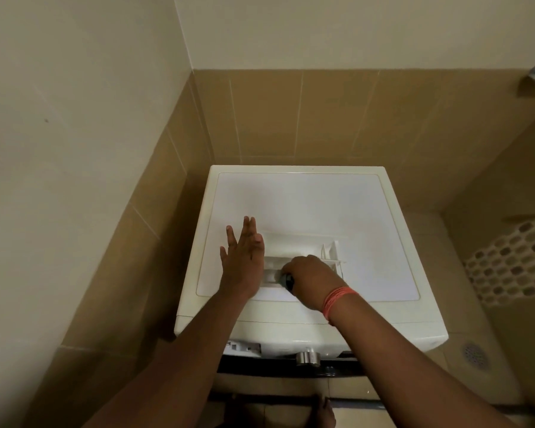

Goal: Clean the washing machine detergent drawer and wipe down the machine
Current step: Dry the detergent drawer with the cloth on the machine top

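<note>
While both forearms reach forward, the right hand, orange threads at its wrist, curls around a small dark brush inside the white plastic drawer lying on the glossy washing machine; the left hand, fingers straight, steadies the drawer's left end.
</note>
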A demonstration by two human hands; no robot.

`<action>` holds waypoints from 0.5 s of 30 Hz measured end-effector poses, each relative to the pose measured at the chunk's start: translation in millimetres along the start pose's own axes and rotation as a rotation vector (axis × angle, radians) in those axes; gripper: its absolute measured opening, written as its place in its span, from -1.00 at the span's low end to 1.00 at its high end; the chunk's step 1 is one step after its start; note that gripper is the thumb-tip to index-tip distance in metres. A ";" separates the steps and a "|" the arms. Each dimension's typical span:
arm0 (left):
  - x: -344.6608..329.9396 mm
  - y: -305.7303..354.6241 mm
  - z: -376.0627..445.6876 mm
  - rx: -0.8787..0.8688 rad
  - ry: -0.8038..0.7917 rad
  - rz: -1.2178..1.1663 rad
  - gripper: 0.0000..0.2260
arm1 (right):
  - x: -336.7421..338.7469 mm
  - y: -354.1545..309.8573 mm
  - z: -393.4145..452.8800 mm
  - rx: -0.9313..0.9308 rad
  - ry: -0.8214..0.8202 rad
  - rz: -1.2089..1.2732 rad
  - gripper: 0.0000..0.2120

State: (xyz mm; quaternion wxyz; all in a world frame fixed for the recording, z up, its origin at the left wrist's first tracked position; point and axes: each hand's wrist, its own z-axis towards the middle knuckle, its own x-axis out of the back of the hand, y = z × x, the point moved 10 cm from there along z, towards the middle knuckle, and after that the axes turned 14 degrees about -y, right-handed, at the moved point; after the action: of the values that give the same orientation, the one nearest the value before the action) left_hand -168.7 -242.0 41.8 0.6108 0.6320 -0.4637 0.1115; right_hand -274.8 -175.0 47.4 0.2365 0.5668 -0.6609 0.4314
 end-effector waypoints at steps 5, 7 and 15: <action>-0.5 0.1 1.1 -0.018 -0.007 -0.054 -0.11 | -8.9 -17.6 12.9 0.039 -0.083 0.229 -0.75; -0.3 0.2 2.1 -0.022 -0.012 -0.040 -0.11 | -10.4 -18.4 16.5 0.029 -0.115 0.233 -0.70; -0.3 11.7 -5.4 0.033 -0.011 0.200 -0.11 | -15.7 -13.8 11.8 0.026 -0.246 0.008 -0.71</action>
State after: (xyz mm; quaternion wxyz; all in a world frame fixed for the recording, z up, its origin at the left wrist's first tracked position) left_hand -175.0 -235.1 50.6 0.5834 0.5932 -0.5261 0.1761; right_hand -255.8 -176.1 32.9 0.1444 0.6157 -0.6815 0.3683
